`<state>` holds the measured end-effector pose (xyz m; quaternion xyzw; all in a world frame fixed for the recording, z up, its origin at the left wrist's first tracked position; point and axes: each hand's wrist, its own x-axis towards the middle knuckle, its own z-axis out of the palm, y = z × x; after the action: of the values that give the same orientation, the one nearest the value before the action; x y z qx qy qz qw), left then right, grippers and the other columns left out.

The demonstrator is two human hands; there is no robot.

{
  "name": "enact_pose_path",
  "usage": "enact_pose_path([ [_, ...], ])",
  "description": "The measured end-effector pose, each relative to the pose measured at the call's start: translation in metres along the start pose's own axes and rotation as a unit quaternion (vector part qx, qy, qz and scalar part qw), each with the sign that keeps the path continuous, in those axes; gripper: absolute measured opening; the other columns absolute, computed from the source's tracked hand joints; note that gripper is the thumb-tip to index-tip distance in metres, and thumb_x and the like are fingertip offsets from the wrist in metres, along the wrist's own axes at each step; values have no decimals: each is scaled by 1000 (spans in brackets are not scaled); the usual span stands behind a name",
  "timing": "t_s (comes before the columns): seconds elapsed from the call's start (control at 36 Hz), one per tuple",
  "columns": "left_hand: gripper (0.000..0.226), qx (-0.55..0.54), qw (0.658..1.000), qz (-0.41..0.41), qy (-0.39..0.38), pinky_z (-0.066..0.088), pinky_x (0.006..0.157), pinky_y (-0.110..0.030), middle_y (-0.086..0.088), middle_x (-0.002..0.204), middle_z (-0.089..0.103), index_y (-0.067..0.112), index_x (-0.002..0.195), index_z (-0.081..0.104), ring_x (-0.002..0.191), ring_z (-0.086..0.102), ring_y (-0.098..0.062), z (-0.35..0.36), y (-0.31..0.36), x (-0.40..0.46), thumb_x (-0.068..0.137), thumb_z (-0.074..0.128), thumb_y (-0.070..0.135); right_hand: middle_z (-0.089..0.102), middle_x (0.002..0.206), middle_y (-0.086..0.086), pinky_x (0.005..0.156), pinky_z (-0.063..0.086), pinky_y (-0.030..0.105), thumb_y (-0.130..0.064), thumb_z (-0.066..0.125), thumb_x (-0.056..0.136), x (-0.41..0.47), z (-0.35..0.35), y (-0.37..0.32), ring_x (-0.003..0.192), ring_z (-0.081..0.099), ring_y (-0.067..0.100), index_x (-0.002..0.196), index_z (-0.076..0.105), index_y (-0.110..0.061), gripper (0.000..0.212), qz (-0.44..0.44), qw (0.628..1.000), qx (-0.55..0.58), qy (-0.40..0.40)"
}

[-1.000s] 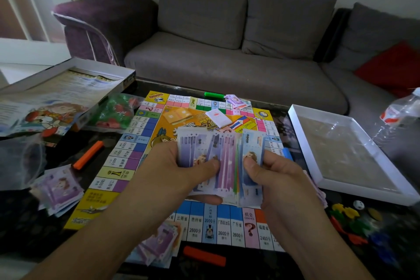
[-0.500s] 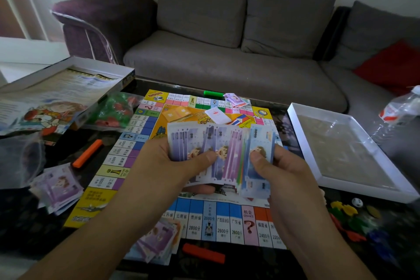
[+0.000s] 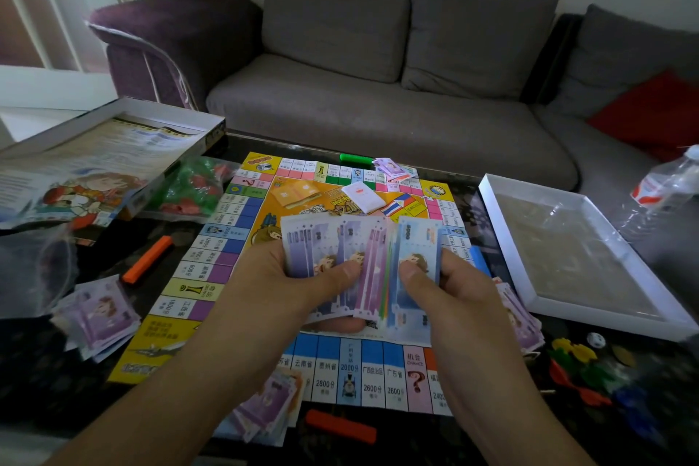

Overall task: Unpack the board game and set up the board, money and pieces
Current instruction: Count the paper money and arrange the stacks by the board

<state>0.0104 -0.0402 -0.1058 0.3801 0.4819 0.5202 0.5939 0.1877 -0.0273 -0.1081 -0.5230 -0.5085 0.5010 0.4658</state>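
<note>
Since the earlier frames: fan of play money (image 3: 363,261) raised slightly over the board and spread a little wider; both hands keep their grip on it.

Head view.
- Left hand (image 3: 276,280): thumb curled over the purple notes, fingers beneath, mostly hidden by the paper.
- Right hand (image 3: 454,291): thumb pinching the pale blue note at the fan's right end; fingers hidden behind it.
- Game board (image 3: 227,250): flat on the dark desk (image 3: 45,390), its centre and near squares partly covered by the hands and forearms.
- On the board's far half: white card deck (image 3: 361,197); small money pile (image 3: 393,168) at the far edge, beside a green block (image 3: 355,158).
- Left of the board: orange block (image 3: 145,259), purple money stack (image 3: 96,318), bag of red and green pieces (image 3: 193,189), blurred; box lid (image 3: 94,159) with printed sheet, cut off by the frame.
- Near edge of the board: money stack (image 3: 264,409) partly under the left forearm; second orange block (image 3: 340,426).
- Right of the board: white box tray (image 3: 507,238); blue block (image 3: 478,259) and another money stack (image 3: 522,322) largely hidden by the right hand; coloured tokens (image 3: 578,363) and a die (image 3: 595,340), blurred; plastic bottle (image 3: 669,182) cut off.
- Beyond the board: grey sofa (image 3: 378,125).
- Open room: bare desk strip between board and tray.
</note>
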Motion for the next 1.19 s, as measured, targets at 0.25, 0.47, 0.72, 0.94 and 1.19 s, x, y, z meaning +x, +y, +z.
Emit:
enact_pose_path([
  [0.25, 22, 4, 1000, -10, 1, 66, 66, -42, -11, 101, 81, 9, 110, 78, 89, 79, -32, -1, 3, 1, 89, 73, 7, 80, 98, -2, 81, 64, 57, -26, 59, 107, 1, 1, 1, 90, 78, 25, 109, 77, -34, 20, 0, 1000, -12, 18],
  [0.47, 23, 20, 1000, -6, -1, 66, 68, -43, -9, 100, 81, 13, 110, 78, 92, 79, -29, -1, 2, -1, 88, 74, 9, 80, 95, -4, 81, 64, 55, -27, 60, 106, 0, 0, 3, 90, 78, 23, 105, 76, -35, 18, -1, 999, -44, 26],
  [0.72, 19, 13, 999, -42, -27, 66, 71, -44, -12, 104, 80, 11, 107, 80, 97, 78, -31, -6, 8, -2, 88, 75, 8, 78, 96, 2, 81, 63, 60, -32, 61, 105, -1, 3, 1, 91, 76, 32, 101, 76, -40, 17, -6, 997, -70, 20],
  [0.94, 18, 1, 993, -97, 65, 66, 72, -49, -15, 95, 80, 7, 116, 66, 88, 79, -32, -42, 26, 5, 102, 63, 18, 77, 98, 8, 78, 62, 63, -36, 62, 105, -3, 3, 9, 89, 75, 34, 103, 76, -38, 14, 0, 990, -140, -15],
  [1.19, 41, -30, 989, -91, 114, 65, 60, -42, -19, 92, 79, 8, 148, 46, 83, 79, -33, -81, 38, 9, 108, 51, 14, 76, 96, 1, 78, 62, 46, -33, 55, 109, -12, 43, 26, 83, 74, 16, 105, 69, -30, 15, 35, 915, -305, -262],
])
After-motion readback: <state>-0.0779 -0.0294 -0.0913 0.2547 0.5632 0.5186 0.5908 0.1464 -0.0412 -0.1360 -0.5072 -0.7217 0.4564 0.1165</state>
